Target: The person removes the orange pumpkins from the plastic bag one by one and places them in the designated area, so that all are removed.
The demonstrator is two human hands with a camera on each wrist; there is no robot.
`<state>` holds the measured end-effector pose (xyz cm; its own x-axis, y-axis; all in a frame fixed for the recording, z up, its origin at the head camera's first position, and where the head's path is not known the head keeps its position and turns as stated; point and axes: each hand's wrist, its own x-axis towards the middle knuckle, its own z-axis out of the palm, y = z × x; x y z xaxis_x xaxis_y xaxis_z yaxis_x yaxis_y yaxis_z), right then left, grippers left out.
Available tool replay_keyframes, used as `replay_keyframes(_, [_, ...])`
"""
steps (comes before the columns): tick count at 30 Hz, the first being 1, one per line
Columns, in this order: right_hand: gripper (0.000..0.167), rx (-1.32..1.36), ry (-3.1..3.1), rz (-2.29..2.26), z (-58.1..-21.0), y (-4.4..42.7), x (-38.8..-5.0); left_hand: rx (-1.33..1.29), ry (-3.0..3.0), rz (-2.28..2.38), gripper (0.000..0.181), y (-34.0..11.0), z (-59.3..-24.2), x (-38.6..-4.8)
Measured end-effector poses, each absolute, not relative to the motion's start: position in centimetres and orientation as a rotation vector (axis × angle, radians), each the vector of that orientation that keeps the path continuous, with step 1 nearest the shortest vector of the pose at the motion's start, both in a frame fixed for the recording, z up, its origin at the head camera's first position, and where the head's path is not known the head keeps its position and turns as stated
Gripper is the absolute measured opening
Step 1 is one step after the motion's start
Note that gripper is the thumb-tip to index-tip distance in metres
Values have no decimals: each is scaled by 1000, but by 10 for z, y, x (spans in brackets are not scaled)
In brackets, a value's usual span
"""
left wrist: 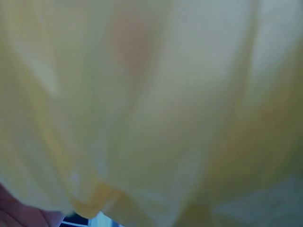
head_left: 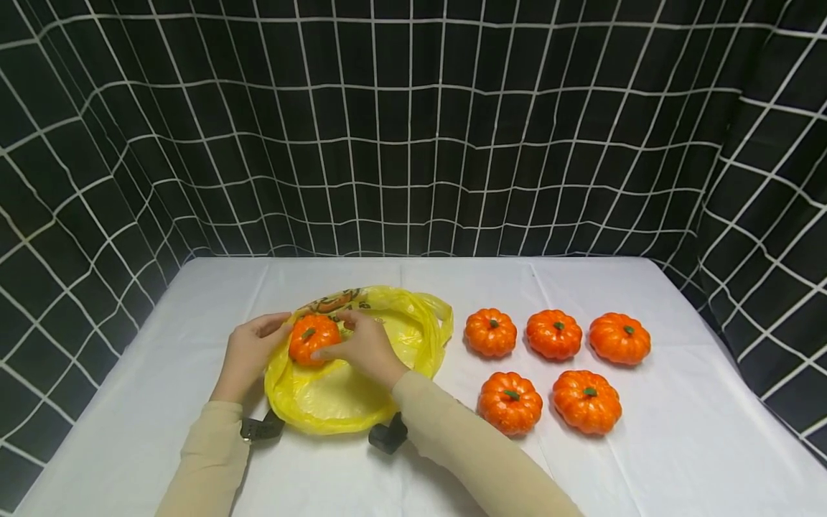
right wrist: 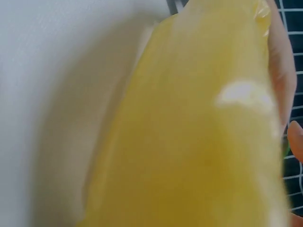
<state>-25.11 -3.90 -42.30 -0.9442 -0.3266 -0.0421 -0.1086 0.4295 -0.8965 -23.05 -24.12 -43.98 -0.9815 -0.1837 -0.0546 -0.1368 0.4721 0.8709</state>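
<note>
A yellow plastic bag [head_left: 342,416] lies with its mouth spread wide on the table. My left hand [head_left: 252,355] grips the bag's left rim. Over the left side of the opening, my right hand [head_left: 368,348] holds a small orange pumpkin [head_left: 313,339] with a green stem between thumb and fingers. In the left wrist view the bag [left wrist: 156,123] covers nearly everything, and a blurred reddish patch shows through it. The bag [right wrist: 189,132] also fills much of the right wrist view, hiding most of the hand there.
To the right of the bag several more orange pumpkins stand in two rows, among them a back-row pumpkin [head_left: 491,333] and a front-row pumpkin [head_left: 510,403]. A white cloth [head_left: 685,431] covers the table. Behind hangs a black curtain [head_left: 426,165] with a white grid.
</note>
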Motion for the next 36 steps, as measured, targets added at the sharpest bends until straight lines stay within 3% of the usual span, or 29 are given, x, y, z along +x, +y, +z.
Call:
replay_keyframes(11, [86,-335,2432,-1559,-427,-55,-250,266,-2659,-1552,46,-243,-438,-228])
replay_keyframes(36, [77,-302,2472,-1521,-427,-46,-252,265,-2666,-1540,46,-242,-438,-229])
